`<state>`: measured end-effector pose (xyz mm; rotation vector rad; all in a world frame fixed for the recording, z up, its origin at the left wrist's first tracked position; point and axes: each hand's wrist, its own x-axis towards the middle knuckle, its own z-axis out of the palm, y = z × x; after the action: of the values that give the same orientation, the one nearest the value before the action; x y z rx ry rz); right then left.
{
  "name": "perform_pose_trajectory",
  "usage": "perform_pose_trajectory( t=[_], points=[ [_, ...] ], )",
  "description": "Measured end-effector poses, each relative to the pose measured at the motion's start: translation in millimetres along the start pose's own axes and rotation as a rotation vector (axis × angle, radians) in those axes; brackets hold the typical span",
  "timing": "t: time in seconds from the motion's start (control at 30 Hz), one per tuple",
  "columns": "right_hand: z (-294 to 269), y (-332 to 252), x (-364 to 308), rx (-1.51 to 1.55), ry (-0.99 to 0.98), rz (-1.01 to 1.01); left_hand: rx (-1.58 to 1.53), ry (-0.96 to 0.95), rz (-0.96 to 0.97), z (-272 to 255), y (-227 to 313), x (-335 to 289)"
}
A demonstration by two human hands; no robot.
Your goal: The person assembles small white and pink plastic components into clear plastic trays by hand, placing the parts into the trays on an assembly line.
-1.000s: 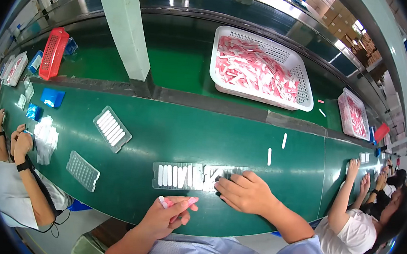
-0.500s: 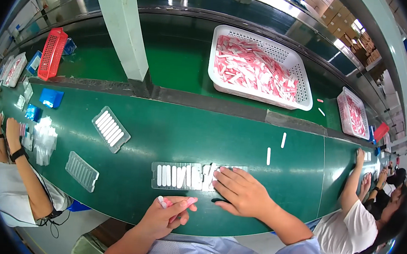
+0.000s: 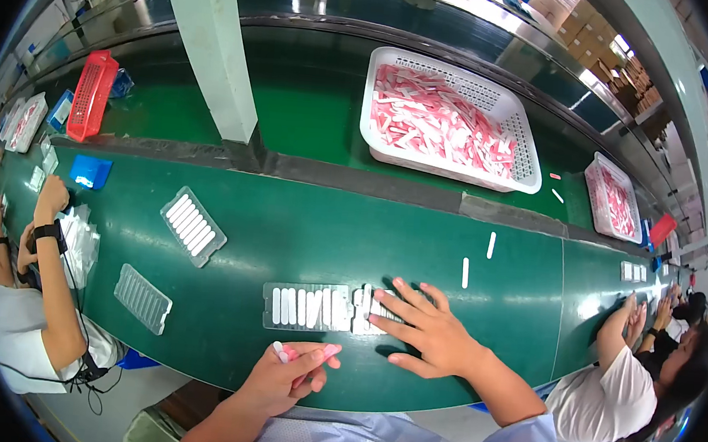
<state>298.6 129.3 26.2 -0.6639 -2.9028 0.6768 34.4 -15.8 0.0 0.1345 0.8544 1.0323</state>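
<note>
My left hand is closed around a few small pink and white nail files, just in front of the table's near edge. My right hand lies palm down with fingers spread over a clear plastic tray, its fingertips on the white strips in it. The hand hides most of that tray. Directly to its left is another clear tray holding several white nail files in a row, a few of them tilted.
A filled tray and a bare slotted tray lie to the left. Two loose white files rest at the right. Behind the dark ledge stands a white basket heaped with pink and white files. A post rises there; co-workers sit on both sides.
My right hand has shifted slightly right and its fingers have spread wider. My left hand stays nearly still. The co-worker at the left has raised an arm farther along the table.
</note>
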Motion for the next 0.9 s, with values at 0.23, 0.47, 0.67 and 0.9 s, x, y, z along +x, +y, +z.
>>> perform_pose_trajectory(
  t=[0.23,0.47,0.67,0.9],
  points=[
    [1.4,7.2,12.9,-0.066,0.082,-0.047,-0.013,-0.013,0.007,-0.6,1.5,-0.7],
    [4.2,-3.9,16.6,0.031,0.230,-0.107,-0.004,-0.010,0.002,-0.3,-1.1,2.0],
    [12.1,-42.5,31.4,0.357,0.377,-0.013,0.048,-0.149,-0.164,2.2,-9.8,11.3],
    [2.8,-10.4,16.6,-0.037,0.726,0.035,0.045,0.045,-0.060,10.3,-6.1,2.9]
  ],
)
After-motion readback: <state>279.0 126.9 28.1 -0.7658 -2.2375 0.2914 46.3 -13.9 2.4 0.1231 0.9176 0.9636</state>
